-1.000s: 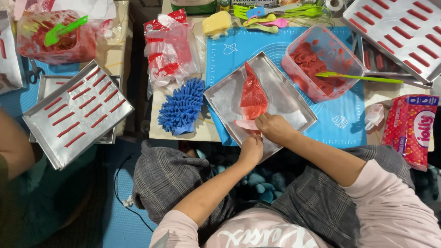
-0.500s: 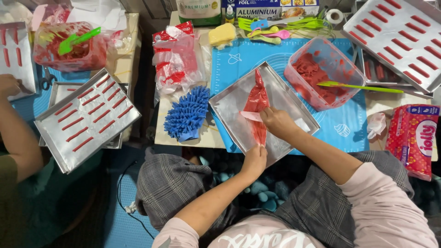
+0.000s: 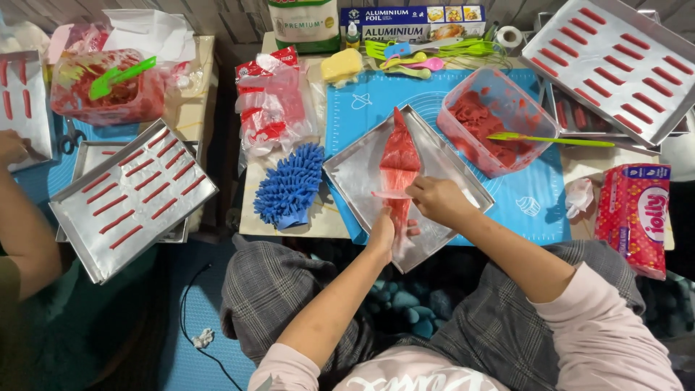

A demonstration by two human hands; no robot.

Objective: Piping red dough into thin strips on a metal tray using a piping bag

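1. Spreading across our desk (image 3: 217, 72), the blue mat (image 3: 536, 203) carries the metal tray (image 3: 362, 174), which has swung a little since a second ago; its near corner juts past the desk edge toward our lap.
2. Lying lengthwise in that tray, the piping bag (image 3: 399, 156) of red paste now looks longer and straighter than before, tip pointing away from us; we judge the paste is being worked toward that tip.
3. Closing on the bag's waist, our right hand (image 3: 434, 200) pinches it in a narrow grip, having slid back from the tray's centre.
4. Pressing the bag's tail at the near rim, our left hand (image 3: 381, 233) lies fairly flat.
5. Crowding the tray are the red tub (image 3: 492, 123) to the right and the blue mitt (image 3: 289, 187) to the left; open room remains only over our lap.
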